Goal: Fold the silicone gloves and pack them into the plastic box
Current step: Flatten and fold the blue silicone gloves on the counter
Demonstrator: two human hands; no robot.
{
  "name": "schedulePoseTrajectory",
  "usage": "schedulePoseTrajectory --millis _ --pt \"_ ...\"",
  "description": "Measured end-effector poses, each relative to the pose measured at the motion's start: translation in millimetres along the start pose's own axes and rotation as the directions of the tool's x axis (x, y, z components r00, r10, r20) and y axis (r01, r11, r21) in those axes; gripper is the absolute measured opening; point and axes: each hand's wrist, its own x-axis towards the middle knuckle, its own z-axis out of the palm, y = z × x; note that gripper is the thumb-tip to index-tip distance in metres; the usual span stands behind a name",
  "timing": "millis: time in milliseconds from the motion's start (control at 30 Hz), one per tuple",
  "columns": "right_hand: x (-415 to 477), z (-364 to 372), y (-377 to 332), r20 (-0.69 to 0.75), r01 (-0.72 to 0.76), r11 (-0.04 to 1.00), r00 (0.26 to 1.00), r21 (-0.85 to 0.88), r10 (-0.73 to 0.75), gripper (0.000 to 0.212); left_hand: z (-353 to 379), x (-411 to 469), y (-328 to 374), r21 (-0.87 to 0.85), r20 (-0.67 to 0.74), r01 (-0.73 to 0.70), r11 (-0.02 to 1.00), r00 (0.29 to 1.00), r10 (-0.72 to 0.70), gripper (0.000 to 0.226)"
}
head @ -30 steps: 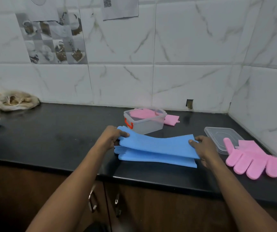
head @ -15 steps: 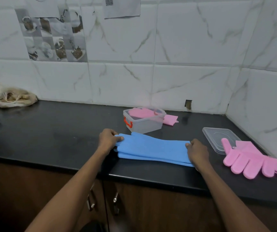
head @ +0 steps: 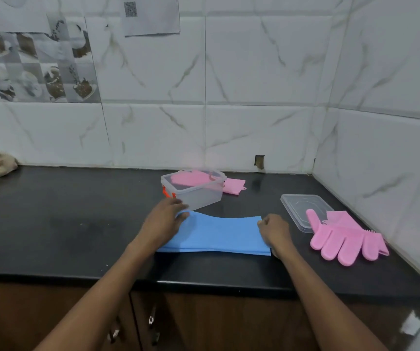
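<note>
Blue folded silicone gloves (head: 219, 234) lie flat on the black desk (head: 52, 224) between your hands: left grip (head: 164, 219) pressing open-palmed, right grip (head: 274, 230) pinching the cuff edge; clear plastic box (head: 198, 196) just beyond.

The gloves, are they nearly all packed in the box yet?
Not yet. Done: one pink glove already sits in the plastic box. In hand: the left hand and right hand press on the ends of the blue gloves, flat on the counter. Left: folding those smaller, packing the pink gloves near the lid, then closing up.
</note>
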Motion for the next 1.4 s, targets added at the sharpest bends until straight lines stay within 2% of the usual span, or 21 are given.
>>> schedulePoseTrajectory --millis 33,100,200,367,467,567,667,800,900,1000,1167,1200,1267,1333,1400 --pt "0 0 0 0.01 0.011 1.0 1.0 -0.007 -0.011 0.017 6 1 6 -0.027 0.16 -0.025 0.999 0.987 0.029 0.041" --pt "-2 0 2 0.012 0.032 0.999 0.999 0.008 -0.032 0.015 23 1 11 0.053 0.372 -0.067 0.996 0.927 0.042 0.054" --pt "-4 1 4 -0.023 0.039 0.999 0.999 0.0 -0.039 0.015 44 -3 6 0.139 0.492 -0.083 0.987 0.871 0.004 0.063" --pt "-5 -3 -4 -0.025 0.037 0.984 0.999 -0.172 -0.042 0.015 51 -1 -1 0.135 0.511 -0.078 0.988 0.86 -0.002 0.065" --pt "-9 -17 -5 -0.115 -0.011 0.945 0.993 -0.327 -0.028 0.016 53 -2 -4 0.123 0.515 -0.094 0.988 0.857 0.018 0.06" --pt "-12 -28 -1 -0.034 -0.044 0.939 0.999 -0.342 0.035 0.02 54 -2 -4 0.107 0.516 -0.081 0.991 0.856 0.014 0.062" --pt "-18 -30 -4 0.011 -0.038 0.948 0.999 -0.317 0.044 0.026 56 -2 -6 0.07 0.509 -0.057 0.996 0.861 0.013 0.079" --pt "-36 -17 -21 0.04 -0.009 0.9 0.999 -0.437 0.03 0.047 60 -3 -6 0.084 0.489 -0.06 0.995 0.872 0.011 0.086" --pt "-42 -6 -29 0.039 -0.062 0.881 0.995 -0.47 0.09 0.038 60 -2 -5 0.091 0.479 -0.045 0.995 0.878 -0.004 0.086" --pt "-40 -6 -30 0.045 -0.13 0.909 0.986 -0.396 0.16 0.037 58 -3 -3 0.1 0.48 -0.04 0.994 0.877 -0.013 0.085" --pt "-40 -6 -31 0.094 -0.117 0.936 0.983 -0.333 0.156 0.029 52 -3 0 0.105 0.501 -0.067 0.992 0.865 0.006 0.078" --pt "-39 -5 -31 0.098 -0.113 0.957 0.985 -0.267 0.144 0.029 51 -3 1 0.109 0.506 -0.073 0.991 0.863 0.008 0.078" --pt "-36 -2 -28 0.122 -0.138 0.989 0.984 0.049 0.131 0.034 49 -4 3 0.117 0.506 -0.071 0.991 0.863 0.002 0.076" --pt "-36 -2 -25 0.164 -0.207 0.912 0.974 0.355 0.157 0.036 47 -3 7 0.128 0.503 -0.068 0.989 0.864 -0.006 0.072" --pt "-35 -5 -18 0.163 -0.237 0.865 0.97 0.443 0.182 0.036 46 -2 14 0.142 0.506 -0.073 0.987 0.863 -0.009 0.071"
